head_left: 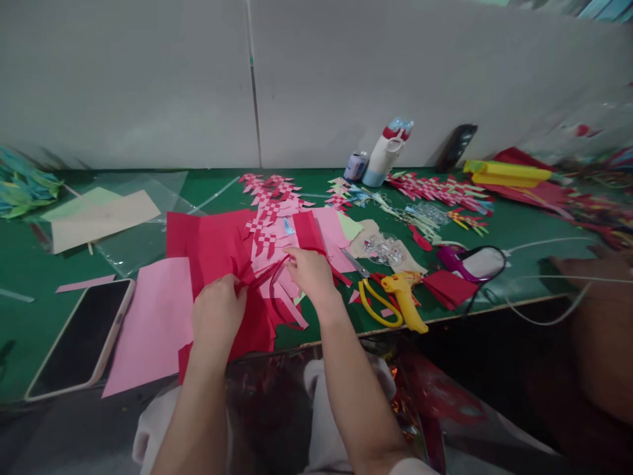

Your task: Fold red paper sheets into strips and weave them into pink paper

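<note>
Red paper strips (264, 276) stretch between my two hands over the sheets. My left hand (217, 310) is closed on their left end, above a large red paper sheet (217, 237). On the right, my right hand (309, 274) pinches the other end between thumb and fingers. A pink paper sheet (153, 323) lies left of my left hand. Just beyond my hands are woven red and pink checkered paper pieces (270, 208). Scissors with yellow handles (378, 307) and a yellow glue gun (406, 300) lie to the right of my right hand.
A phone (82, 336) lies at the left front edge of the green table (198, 188). Toward the wall stand a can (356, 166) and a white bottle (387, 155). More checkered pieces (440, 188) and a purple object (452, 264) are on the right, near a white cord (548, 241).
</note>
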A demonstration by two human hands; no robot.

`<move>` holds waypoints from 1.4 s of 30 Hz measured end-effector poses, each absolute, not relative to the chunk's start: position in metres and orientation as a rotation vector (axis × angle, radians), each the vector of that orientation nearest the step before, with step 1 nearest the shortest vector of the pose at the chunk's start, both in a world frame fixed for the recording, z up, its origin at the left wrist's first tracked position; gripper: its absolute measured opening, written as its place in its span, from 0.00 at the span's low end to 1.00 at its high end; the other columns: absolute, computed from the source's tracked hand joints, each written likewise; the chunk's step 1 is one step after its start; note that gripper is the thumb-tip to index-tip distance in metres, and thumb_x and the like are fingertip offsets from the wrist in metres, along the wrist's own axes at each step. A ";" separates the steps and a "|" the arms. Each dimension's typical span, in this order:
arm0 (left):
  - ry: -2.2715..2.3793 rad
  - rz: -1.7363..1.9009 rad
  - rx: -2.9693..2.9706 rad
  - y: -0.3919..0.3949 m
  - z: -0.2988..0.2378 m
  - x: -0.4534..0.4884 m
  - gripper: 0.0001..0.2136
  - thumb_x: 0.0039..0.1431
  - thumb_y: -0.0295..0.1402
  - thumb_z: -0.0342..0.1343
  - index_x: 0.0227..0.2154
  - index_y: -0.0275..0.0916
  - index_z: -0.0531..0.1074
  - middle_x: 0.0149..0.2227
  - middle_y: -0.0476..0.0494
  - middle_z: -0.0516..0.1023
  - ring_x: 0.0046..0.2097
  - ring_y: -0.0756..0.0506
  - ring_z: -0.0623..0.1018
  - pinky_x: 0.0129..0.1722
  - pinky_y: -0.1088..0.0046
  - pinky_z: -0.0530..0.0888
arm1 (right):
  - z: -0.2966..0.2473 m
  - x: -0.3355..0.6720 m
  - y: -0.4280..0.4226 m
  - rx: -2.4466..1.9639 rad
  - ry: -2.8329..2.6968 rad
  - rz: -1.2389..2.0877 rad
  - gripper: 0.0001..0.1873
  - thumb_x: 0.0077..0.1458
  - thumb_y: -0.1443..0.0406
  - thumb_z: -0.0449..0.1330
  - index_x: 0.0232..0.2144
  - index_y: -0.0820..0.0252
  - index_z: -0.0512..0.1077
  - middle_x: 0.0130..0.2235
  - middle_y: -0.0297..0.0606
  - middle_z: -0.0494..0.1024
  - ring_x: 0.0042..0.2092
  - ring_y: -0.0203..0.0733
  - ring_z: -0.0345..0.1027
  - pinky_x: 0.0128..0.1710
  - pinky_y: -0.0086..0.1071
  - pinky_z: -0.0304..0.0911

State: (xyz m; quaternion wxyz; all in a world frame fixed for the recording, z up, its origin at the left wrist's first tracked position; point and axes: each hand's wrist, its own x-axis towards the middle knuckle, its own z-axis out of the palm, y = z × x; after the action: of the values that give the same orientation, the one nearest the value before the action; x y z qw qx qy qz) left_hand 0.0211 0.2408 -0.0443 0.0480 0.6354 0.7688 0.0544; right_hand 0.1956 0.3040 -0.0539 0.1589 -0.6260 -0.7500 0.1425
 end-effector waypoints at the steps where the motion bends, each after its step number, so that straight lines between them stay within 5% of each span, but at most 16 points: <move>1: 2.367 0.189 1.913 0.241 -0.044 0.021 0.12 0.60 0.37 0.47 0.39 0.39 0.73 0.36 0.38 0.80 0.38 0.37 0.78 0.32 0.66 0.66 | -0.055 0.194 0.304 -1.795 -2.170 0.389 0.20 0.59 0.66 0.53 0.53 0.51 0.70 0.44 0.39 0.80 0.45 0.45 0.74 0.43 0.33 0.64; 10: 2.277 0.683 1.992 0.240 -0.040 0.024 0.16 0.62 0.41 0.46 0.41 0.37 0.73 0.38 0.37 0.79 0.42 0.37 0.77 0.37 0.65 0.69 | -0.056 0.199 0.300 -1.632 -2.053 0.426 0.09 0.57 0.67 0.55 0.35 0.54 0.76 0.35 0.39 0.81 0.37 0.45 0.74 0.35 0.33 0.61; 19: 1.579 1.100 1.609 0.238 -0.037 0.036 0.19 0.62 0.45 0.48 0.42 0.37 0.76 0.44 0.39 0.80 0.47 0.42 0.77 0.47 0.68 0.69 | -0.046 0.209 0.277 -1.210 -1.744 0.729 0.10 0.54 0.66 0.58 0.37 0.54 0.78 0.39 0.34 0.81 0.38 0.38 0.74 0.39 0.29 0.65; 30: 1.277 1.145 1.187 0.241 -0.040 0.038 0.10 0.50 0.39 0.64 0.25 0.38 0.74 0.26 0.50 0.73 0.31 0.51 0.72 0.34 0.76 0.67 | -0.043 0.195 0.275 -1.006 -1.469 1.062 0.11 0.54 0.62 0.58 0.40 0.56 0.74 0.43 0.38 0.79 0.39 0.36 0.73 0.34 0.26 0.66; 37: 1.232 1.172 1.115 0.240 -0.038 0.036 0.11 0.48 0.39 0.65 0.28 0.38 0.74 0.27 0.49 0.76 0.30 0.50 0.75 0.35 0.74 0.70 | -0.045 0.183 0.275 -0.987 -1.322 1.450 0.19 0.48 0.50 0.62 0.27 0.59 0.68 0.26 0.31 0.71 0.28 0.34 0.67 0.23 0.24 0.60; 42: 1.212 0.963 1.094 0.238 -0.037 0.035 0.12 0.45 0.39 0.67 0.29 0.37 0.75 0.25 0.47 0.78 0.29 0.48 0.77 0.36 0.72 0.72 | -0.051 0.182 0.278 -1.057 -1.178 1.319 0.24 0.44 0.49 0.65 0.16 0.60 0.64 0.17 0.26 0.59 0.21 0.29 0.52 0.20 0.25 0.51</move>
State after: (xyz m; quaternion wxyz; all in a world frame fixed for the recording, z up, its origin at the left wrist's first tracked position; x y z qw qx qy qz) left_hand 0.0347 0.2379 -0.0372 0.5835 0.4686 0.5192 0.4127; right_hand 0.1816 0.2784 -0.0512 0.5145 -0.4400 -0.4902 0.5490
